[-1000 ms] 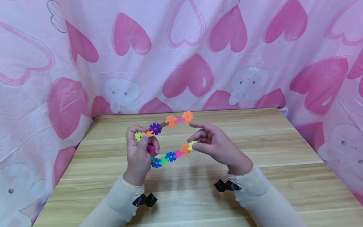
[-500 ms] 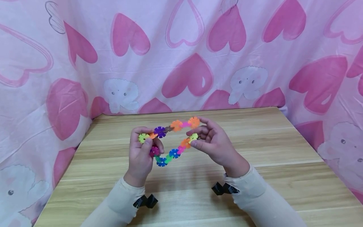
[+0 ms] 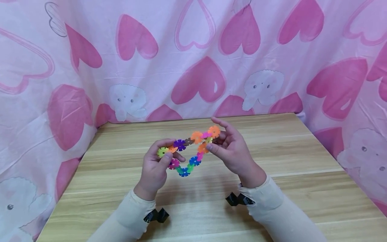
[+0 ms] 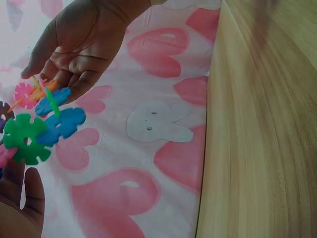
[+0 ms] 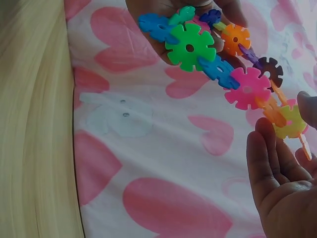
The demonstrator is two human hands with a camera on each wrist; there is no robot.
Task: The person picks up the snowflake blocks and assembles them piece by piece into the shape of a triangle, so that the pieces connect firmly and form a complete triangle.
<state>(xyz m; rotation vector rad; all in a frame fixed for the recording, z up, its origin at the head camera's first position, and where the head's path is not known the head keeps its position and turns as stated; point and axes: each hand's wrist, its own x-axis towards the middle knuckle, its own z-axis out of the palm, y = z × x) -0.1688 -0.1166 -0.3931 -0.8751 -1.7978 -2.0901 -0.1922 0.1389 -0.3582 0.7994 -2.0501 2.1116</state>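
Observation:
A chain of slotted, flower-shaped plastic discs (image 3: 195, 161) hangs above the table as a loop between both hands. My left hand (image 3: 155, 169) pinches its left bend, thumb by a yellow-green disc (image 3: 162, 152) and an orange one. On the right, my right hand (image 3: 234, 151) pinches the lower strand's yellow end disc (image 3: 208, 140), index finger raised. The upper strand's orange end disc (image 3: 214, 131) overlaps the right fingers beside that yellow disc. In the right wrist view, a green disc (image 5: 190, 48) and a pink disc (image 5: 247, 88) lie along the lower strand.
A wood-grain table (image 3: 193, 215) lies under the hands. Pink heart-print cloth (image 3: 163, 80) hangs behind it and along both sides. Black wrist cameras (image 3: 156, 215) sit on both cream sleeves (image 3: 281, 208).
My left hand has moved right, carrying the chain with it. The upper strand's orange end disc has come right up to the yellow end disc. My right index finger has lifted.

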